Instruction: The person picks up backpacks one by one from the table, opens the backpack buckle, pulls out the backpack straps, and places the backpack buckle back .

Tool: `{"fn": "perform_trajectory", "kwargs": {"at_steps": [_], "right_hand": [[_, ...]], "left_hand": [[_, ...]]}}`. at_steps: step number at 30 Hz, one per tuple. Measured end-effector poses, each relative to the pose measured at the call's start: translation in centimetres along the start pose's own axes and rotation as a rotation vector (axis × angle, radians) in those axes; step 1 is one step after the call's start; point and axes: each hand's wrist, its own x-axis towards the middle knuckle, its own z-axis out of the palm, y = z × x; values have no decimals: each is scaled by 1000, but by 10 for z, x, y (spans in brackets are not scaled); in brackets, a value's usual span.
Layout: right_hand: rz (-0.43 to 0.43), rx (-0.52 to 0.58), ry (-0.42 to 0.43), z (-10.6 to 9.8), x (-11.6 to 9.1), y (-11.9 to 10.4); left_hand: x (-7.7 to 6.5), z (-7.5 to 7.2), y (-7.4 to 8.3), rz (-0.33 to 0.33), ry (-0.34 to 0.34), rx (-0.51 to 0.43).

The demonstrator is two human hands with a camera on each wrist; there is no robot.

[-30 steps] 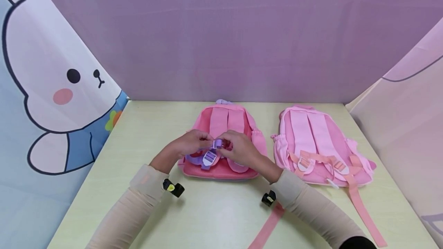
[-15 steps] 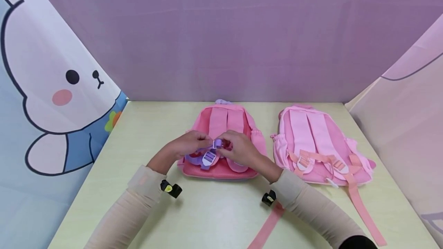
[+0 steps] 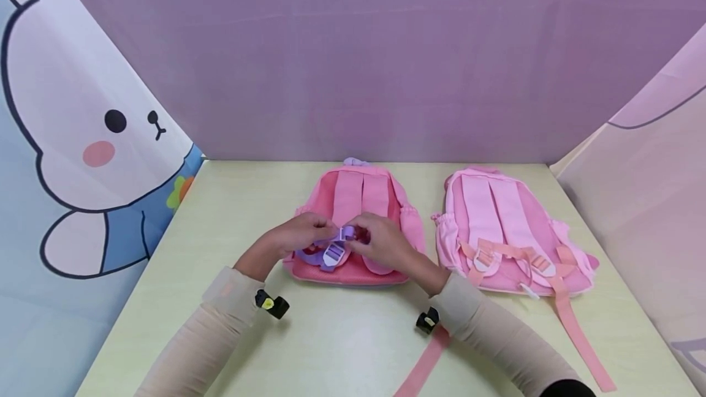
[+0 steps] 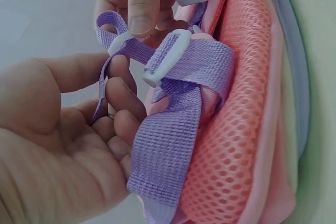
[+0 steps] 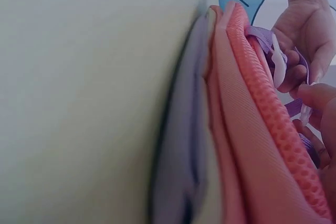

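Observation:
A pink backpack point(image 3: 364, 185) lies back panel up, with purple straps on it. My left hand point(image 3: 292, 239) pinches the thin loose end of a purple strap point(image 4: 105, 80) between thumb and forefinger. From the other side, my right hand point(image 3: 383, 244) holds the small white slide buckle point(image 4: 119, 42), its thumb against it. The purple webbing makes a small loop point(image 4: 103, 19) at that buckle. Just below the hands, a second white buckle point(image 3: 333, 253) sits on another purple strap. Some of the right fingertips are hidden behind the webbing.
Another, lighter pink backpack point(image 3: 499, 219) lies to the right, its peach strap point(image 3: 584, 342) trailing toward the front. A second peach strap point(image 3: 425, 363) lies partly under the right forearm. A purple cloth wall point(image 3: 375, 60) rises behind the table point(image 3: 242, 201).
Both hands have sunk slightly toward the backpack, taking the purple strap and its buckle down with them. Their hold looks the same, and the backpacks stay in place.

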Motion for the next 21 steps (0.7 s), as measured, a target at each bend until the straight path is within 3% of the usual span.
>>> {"fn": "perform_trajectory", "kwargs": {"at_steps": [21], "right_hand": [[0, 35, -4, -4, 5, -3]], "left_hand": [[4, 0, 8, 49, 26, 93]]}}
